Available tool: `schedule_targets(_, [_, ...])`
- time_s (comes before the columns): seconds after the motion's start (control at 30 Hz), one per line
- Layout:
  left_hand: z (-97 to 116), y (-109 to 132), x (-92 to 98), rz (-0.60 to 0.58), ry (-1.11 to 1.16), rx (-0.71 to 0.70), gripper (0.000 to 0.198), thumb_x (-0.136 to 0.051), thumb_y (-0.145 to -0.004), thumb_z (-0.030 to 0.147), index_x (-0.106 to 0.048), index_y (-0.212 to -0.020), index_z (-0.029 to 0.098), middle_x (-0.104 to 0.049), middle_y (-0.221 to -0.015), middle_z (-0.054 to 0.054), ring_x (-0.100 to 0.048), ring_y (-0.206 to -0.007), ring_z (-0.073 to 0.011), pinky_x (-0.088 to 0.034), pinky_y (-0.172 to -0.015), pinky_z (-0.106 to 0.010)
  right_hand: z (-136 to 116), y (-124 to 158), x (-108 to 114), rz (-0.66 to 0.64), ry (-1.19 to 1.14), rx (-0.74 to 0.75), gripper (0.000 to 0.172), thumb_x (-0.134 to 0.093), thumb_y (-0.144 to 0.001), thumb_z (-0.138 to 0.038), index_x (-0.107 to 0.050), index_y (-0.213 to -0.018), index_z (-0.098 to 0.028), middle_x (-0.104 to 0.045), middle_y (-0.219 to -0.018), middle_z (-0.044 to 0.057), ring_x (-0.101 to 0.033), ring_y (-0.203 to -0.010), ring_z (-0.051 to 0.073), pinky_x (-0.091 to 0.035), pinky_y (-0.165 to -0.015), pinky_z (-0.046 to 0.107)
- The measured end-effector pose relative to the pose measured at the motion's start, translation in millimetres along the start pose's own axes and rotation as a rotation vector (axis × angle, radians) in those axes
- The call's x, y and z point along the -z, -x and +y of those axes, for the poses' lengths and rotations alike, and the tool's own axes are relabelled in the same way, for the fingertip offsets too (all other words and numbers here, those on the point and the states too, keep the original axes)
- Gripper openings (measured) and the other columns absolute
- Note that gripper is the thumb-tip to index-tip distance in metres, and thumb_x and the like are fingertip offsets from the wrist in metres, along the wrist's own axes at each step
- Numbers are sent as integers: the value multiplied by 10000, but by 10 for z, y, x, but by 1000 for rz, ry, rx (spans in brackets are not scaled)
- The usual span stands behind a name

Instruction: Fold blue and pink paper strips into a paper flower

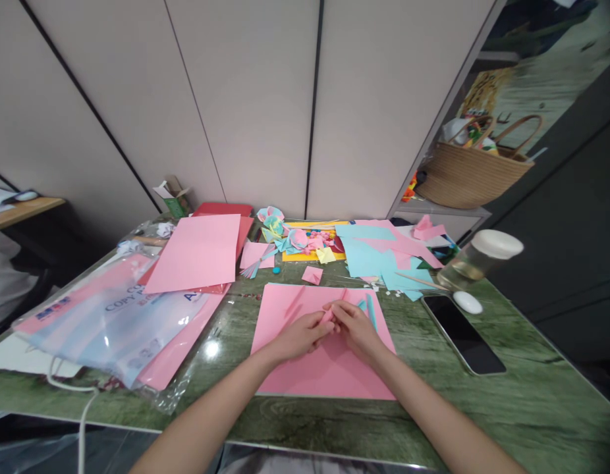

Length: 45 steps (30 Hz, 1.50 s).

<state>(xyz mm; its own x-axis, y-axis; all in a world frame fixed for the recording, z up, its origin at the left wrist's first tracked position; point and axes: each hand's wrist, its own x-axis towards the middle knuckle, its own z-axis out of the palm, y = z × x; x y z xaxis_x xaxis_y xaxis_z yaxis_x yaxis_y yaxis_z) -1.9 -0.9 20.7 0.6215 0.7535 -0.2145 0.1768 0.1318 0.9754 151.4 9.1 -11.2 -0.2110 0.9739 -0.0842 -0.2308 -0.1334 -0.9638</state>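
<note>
A large pink paper sheet (305,368) lies flat on the green marble table (522,408) in front of me. Over its far half my left hand (301,336) and my right hand (355,327) meet, fingers pinched together on a small folded piece of pink paper (329,315). Thin pink folded strips (295,304) and blue strips (370,309) lie on the sheet close to the fingers. What lies under the palms is hidden.
A plastic-wrapped pack of copy paper (107,316) and pink sheets (199,252) lie left. Paper flowers and scraps (298,240) and blue sheets (369,253) sit behind. A phone (464,332), a white earbud case (467,301) and a lidded jar (477,260) stand right. A woven basket (470,174) sits on a shelf.
</note>
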Motion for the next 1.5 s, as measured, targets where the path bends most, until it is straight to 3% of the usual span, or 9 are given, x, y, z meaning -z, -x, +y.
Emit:
schedule_targets(0.23, [20,2,-5,-25,22,2,317,-371,-795,475,-392,-759,161,-314,-542,65,-277,-446,-47,-201,-383,-181,29,-12,8,-27,25,19,226,-565,-722,-367,-603,-788,-155,-467,-527,-38,-404,-453,70,-319,-468,212])
schedule_targets(0.57, [-25,-29,6,-160,340,57,328,-387,-791,492,-375,-747,167,-234,-521,82,-188,-415,-34,-144,-402,-191,29,1,-29,-3,10,-13,263,-550,-728,-410,-574,-754,-150,-446,-520,-35,-404,-451,72,-304,-447,208])
schedule_targets(0.73, [-17,-25,66,-238,390,153,328,-403,-786,494,-395,-759,168,-181,-504,89,-122,-403,-34,-94,-401,-198,-60,28,-5,-98,7,-46,226,-582,-708,-379,-560,-720,-154,-490,-572,-24,-416,-467,63,-311,-451,197])
schedule_targets(0.87, [3,4,106,-287,262,189,354,-433,-764,506,-459,-846,162,-180,-507,89,-137,-409,-36,-101,-411,-196,-156,33,69,-249,81,-86,202,-596,-692,-345,-558,-700,-146,-527,-581,-17,-465,-483,74,-363,-491,208])
schedule_targets(1.03, [-46,24,61,-146,-160,106,382,-448,-736,519,-509,-801,147,-377,-569,43,-333,-469,-58,-248,-445,-196,-285,66,155,-367,422,-12,82,-550,-684,-189,-604,-728,-146,-578,-635,3,-518,-574,104,-402,-550,222])
schedule_targets(1.13, [-53,34,59,-190,-218,133,403,-423,-740,530,-502,-836,146,-424,-578,30,-396,-455,-73,-300,-439,-201,-374,86,218,-412,581,43,125,-507,-677,-131,-615,-735,-155,-586,-645,6,-514,-573,105,-399,-540,220])
schedule_targets(1.3, [0,7,171,-152,-124,123,392,-398,-760,510,-505,-818,138,-397,-515,48,-380,-414,-65,-305,-408,-183,-458,49,278,-234,530,119,79,-531,-694,-187,-590,-735,-152,-572,-663,12,-521,-575,109,-414,-545,232])
schedule_targets(1.43, [1,-33,168,-52,-109,35,355,-379,-783,467,-516,-774,139,-340,-468,64,-334,-392,-62,-279,-390,-180,-399,20,218,-134,388,105,263,-535,-731,-280,-544,-973,-178,-571,-661,-3,-554,-577,122,-428,-565,256])
schedule_targets(1.5, [-17,-45,121,29,-134,-14,359,-362,-794,451,-527,-764,133,-360,-497,52,-336,-425,-64,-275,-404,-181,-340,15,180,-129,372,80,294,-549,-726,-324,-557,-979,-173,-572,-634,-6,-563,-576,130,-430,-573,265])
